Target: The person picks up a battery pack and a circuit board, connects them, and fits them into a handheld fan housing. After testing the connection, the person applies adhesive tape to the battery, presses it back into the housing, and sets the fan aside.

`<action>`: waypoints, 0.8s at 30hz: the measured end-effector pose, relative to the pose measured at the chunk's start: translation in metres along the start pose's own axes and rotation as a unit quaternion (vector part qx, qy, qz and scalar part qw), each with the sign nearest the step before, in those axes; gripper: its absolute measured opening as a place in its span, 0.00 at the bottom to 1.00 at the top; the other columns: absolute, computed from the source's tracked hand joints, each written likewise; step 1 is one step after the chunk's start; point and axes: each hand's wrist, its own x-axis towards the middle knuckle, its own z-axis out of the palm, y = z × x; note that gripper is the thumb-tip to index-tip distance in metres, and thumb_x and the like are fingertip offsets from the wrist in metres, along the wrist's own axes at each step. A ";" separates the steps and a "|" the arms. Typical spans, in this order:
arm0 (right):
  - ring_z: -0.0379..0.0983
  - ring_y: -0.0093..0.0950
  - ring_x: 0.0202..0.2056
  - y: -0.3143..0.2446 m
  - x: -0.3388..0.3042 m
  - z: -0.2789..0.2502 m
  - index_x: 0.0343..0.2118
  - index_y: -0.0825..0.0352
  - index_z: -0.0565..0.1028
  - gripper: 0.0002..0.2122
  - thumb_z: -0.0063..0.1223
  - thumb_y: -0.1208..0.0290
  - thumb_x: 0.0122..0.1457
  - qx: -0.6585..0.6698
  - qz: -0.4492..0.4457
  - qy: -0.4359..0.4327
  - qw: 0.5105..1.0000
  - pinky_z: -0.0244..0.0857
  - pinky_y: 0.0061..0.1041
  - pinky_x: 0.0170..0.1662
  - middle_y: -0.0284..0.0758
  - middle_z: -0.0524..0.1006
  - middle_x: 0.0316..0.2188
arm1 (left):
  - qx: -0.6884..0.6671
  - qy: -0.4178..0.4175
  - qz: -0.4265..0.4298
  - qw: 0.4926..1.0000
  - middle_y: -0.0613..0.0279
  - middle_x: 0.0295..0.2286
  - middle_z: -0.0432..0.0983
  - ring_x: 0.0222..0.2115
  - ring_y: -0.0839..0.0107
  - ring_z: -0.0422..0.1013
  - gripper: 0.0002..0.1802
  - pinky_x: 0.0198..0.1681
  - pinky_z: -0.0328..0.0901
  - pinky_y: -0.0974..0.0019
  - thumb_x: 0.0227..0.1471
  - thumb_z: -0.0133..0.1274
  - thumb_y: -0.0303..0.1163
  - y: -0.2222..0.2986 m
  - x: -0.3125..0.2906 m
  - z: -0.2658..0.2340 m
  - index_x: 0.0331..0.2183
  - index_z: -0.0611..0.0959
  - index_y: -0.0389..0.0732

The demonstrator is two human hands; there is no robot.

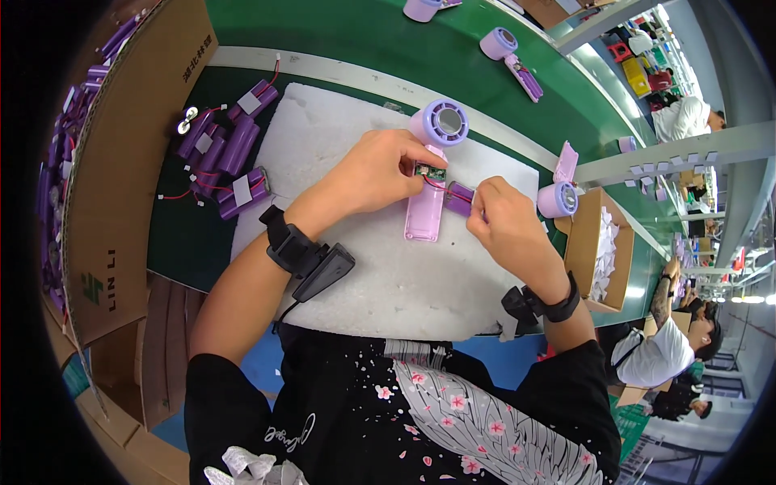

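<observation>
A small handheld fan with a round lilac head point(440, 123) lies on the white foam sheet point(364, 275), its pink handle shell point(423, 217) opened. A green circuit board point(432, 172) sits at the top of the handle. My left hand point(390, 170) pinches at the board's left edge, thumb and forefinger closed around the fan's neck. To the right, my right hand point(505, 218) is closed on a purple battery point(461, 198), which sticks out from its fingers. Red wires run between battery and board.
Several purple batteries with wires point(238, 147) lie on the green bench at left, beside a large cardboard box point(121, 162) of more batteries. Other fans point(558, 199) lie at the right and on the green belt point(339, 36). A small carton point(602, 250) holds white pieces. Other people work farther right.
</observation>
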 end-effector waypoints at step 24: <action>0.75 0.28 0.35 0.020 0.003 0.005 0.54 0.69 0.67 0.27 0.63 0.73 0.51 0.360 0.051 -0.101 0.926 0.69 0.24 0.41 0.39 0.77 0.41 | 0.022 0.039 0.031 0.999 0.55 0.40 0.78 0.33 0.67 0.74 0.21 0.36 0.68 0.70 0.41 0.55 0.21 0.004 -0.001 -0.004 0.41 0.86 0.44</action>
